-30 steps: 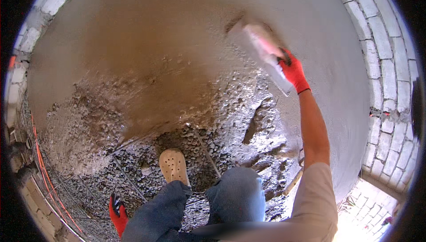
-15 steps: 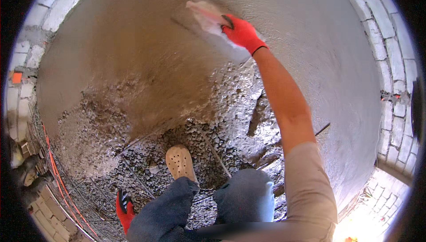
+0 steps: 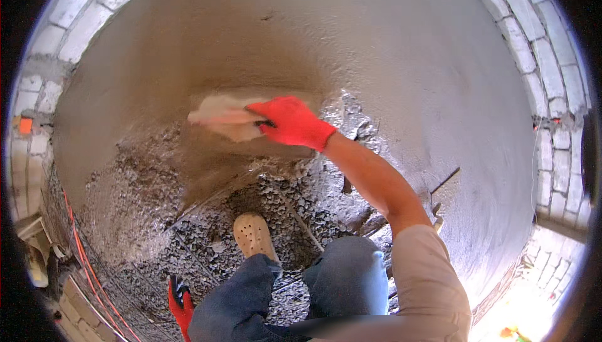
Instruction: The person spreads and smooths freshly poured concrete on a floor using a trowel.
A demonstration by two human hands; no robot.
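Observation:
My right hand (image 3: 288, 121), in a red glove, is closed round the handle of a hand float (image 3: 219, 115). The float is blurred and lies flat against the wet concrete (image 3: 251, 47). Behind its near edge the smooth grey surface gives way to rough, stony mix (image 3: 141, 185). My left hand (image 3: 180, 304), gloved in red with dark finger coverings, hangs low beside my left knee, over the gravel. Its fingers look slightly apart, and I see nothing in them.
My foot in a tan clog (image 3: 253, 235) stands among loose gravel and thin metal bars (image 3: 298, 216). Orange lines (image 3: 81, 251) run along the left side. Pale block walls (image 3: 81, 22) border the concrete. A dark rod (image 3: 445, 180) sticks up at right.
My right hand has swept the float toward me and to the left, from the far concrete to just beyond the stony patch. My left hand stays nearly in place.

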